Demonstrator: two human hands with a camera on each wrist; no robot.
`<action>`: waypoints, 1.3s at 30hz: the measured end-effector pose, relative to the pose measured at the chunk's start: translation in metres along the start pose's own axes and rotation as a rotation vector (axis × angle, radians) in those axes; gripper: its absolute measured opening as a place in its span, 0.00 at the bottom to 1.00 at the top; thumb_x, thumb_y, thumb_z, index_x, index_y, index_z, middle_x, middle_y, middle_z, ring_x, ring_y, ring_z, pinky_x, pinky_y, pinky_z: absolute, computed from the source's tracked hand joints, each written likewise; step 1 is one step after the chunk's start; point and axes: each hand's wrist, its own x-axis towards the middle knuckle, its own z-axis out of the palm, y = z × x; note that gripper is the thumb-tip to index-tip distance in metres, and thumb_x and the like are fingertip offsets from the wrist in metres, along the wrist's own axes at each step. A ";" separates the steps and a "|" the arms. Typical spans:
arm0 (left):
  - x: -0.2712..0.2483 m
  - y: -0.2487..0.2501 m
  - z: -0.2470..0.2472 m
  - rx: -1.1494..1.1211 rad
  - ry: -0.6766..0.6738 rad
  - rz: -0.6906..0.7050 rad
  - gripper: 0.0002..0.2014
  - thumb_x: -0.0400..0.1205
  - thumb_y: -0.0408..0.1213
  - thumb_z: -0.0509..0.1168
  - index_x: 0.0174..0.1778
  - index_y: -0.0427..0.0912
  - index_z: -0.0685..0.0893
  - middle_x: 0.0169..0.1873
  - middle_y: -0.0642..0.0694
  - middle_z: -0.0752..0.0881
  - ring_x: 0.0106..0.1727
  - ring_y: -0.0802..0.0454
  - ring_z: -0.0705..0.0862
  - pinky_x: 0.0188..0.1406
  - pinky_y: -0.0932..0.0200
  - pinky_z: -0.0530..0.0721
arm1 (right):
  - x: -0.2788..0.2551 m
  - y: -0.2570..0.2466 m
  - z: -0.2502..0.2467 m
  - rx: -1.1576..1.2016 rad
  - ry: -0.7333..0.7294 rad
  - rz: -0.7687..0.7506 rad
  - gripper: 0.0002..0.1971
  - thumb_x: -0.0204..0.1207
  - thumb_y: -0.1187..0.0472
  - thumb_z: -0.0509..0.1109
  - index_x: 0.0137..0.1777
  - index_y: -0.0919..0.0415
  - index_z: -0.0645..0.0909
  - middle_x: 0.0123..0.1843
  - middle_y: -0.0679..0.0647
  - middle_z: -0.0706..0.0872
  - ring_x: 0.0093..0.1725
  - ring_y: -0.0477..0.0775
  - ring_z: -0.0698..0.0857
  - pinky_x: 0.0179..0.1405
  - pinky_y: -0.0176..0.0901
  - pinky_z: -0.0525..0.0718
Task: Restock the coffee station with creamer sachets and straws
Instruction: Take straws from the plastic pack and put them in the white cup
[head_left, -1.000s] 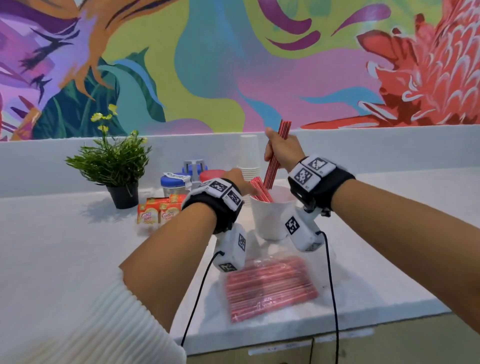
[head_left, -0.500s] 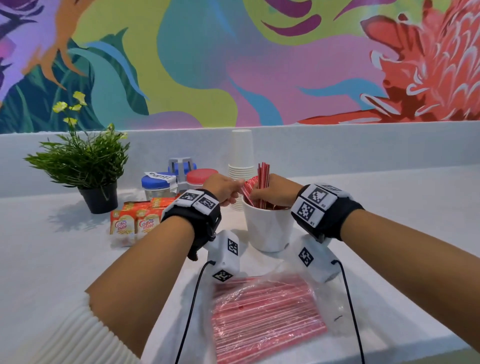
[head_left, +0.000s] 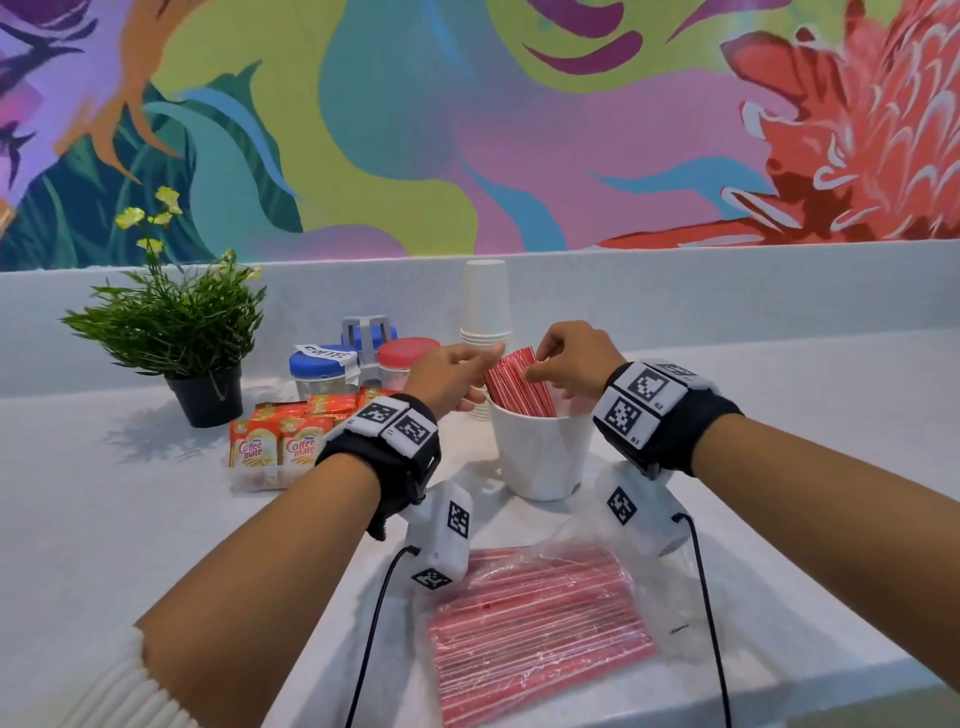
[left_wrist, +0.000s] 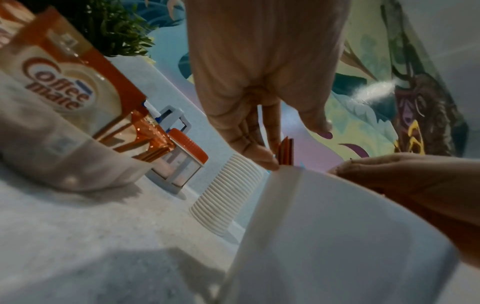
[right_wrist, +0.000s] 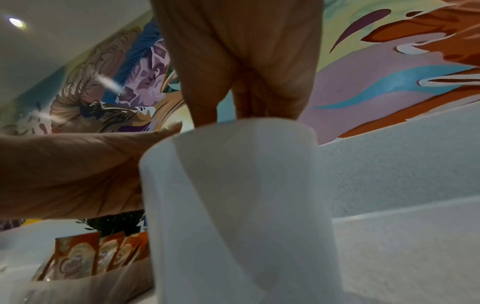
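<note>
From the head view, red straws (head_left: 519, 387) are seen leaning leftward in a white cup (head_left: 540, 454) on the pale speckled counter (head_left: 104, 545). The left hand (head_left: 449, 376) is laid against their left side with fingers nearly straight, and the right hand (head_left: 571, 358) is curled over their right side, fingertips pinching the bundle. Only this view shows the clear crinkled bag (head_left: 540, 629) of straws lying flat near the counter's front edge, just in front of the cup, and the open counter stretching away to the right.

From the left wrist view, the straw tips (left_wrist: 285, 152) are seen above the cup's smooth rim (left_wrist: 285, 170), with a fingertip (left_wrist: 267, 160) of the left hand touching them and the thumb held apart; the ribbed stack of paper cups (left_wrist: 226, 195) stands just behind. The right wrist view is filled by the cup wall (right_wrist: 233, 205), which hides the straws, so that hand's hold cannot be judged there.

Creamer sachets (head_left: 283, 447), glossy orange and cream, stand upright in a clear tray left of the cup. Lidded jars (head_left: 322, 369) and a potted plant (head_left: 176, 332) are set behind them, near the backsplash.
</note>
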 end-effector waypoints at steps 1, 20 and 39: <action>-0.002 -0.002 0.001 0.042 -0.006 0.035 0.18 0.80 0.46 0.65 0.61 0.39 0.81 0.47 0.39 0.86 0.31 0.57 0.80 0.28 0.69 0.78 | -0.002 0.001 0.001 -0.079 0.006 0.019 0.16 0.70 0.58 0.75 0.54 0.63 0.78 0.55 0.61 0.84 0.52 0.57 0.83 0.47 0.44 0.80; -0.004 0.006 0.020 0.560 -0.006 0.118 0.16 0.85 0.36 0.55 0.58 0.29 0.82 0.57 0.33 0.82 0.59 0.37 0.81 0.62 0.47 0.79 | -0.004 0.010 0.009 -0.428 -0.231 -0.155 0.32 0.80 0.65 0.60 0.82 0.54 0.53 0.72 0.66 0.70 0.70 0.64 0.73 0.71 0.49 0.70; -0.065 0.058 -0.002 0.326 0.021 -0.028 0.21 0.83 0.31 0.52 0.74 0.40 0.65 0.67 0.37 0.76 0.63 0.44 0.76 0.59 0.54 0.72 | -0.036 -0.003 -0.051 0.286 0.093 0.011 0.14 0.76 0.72 0.59 0.59 0.66 0.79 0.49 0.61 0.83 0.32 0.49 0.82 0.33 0.37 0.81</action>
